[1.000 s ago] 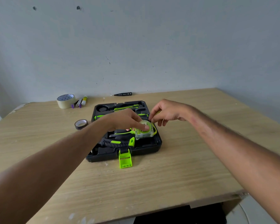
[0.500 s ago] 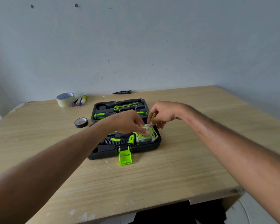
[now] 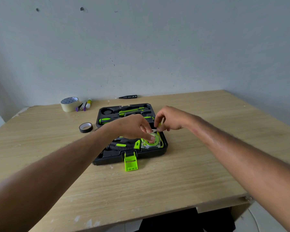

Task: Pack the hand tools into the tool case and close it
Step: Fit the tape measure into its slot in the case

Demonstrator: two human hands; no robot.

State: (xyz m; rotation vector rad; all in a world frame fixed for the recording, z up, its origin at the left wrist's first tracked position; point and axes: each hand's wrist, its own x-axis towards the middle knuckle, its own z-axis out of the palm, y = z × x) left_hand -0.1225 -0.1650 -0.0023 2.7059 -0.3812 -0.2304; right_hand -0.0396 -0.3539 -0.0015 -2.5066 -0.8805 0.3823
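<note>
The left hand's [image 3: 132, 126] fingertips [image 3: 151, 138] press down on the green disc of the tape measure [image 3: 151, 141], the fingers bent and held together on top of it rather than wrapped around it. The right hand [image 3: 171, 118] pinches the measure's thin yellow-green strap [image 3: 159, 126] between thumb and forefinger, just above the measure's far right corner, with the other fingers curled loosely. The tape measure, clear-bodied with a green core, sits in the near right pocket of the open case [image 3: 164, 148], touching its tray. To its left in the same near half lies a black ribbed handle [image 3: 119, 146] with green inserts, partly hidden under the left wrist. The far half of the case holds a green-and-black screwdriver [image 3: 105, 120] and other green-trimmed tools, too small to name. A green latch [image 3: 130, 162] hangs open from the case's near edge and rests flat on the wooden table [image 3: 157, 190]. Left of the case, apart from it, lies a small black tape roll [image 3: 85, 127]; further back near the wall stands a larger pale tape roll [image 3: 69, 103], with a few small purple and yellow items just beside it. A black pen-shaped tester [image 3: 128, 97] lies by the wall behind the case. Both bare forearms reach in from the near corners.
</note>
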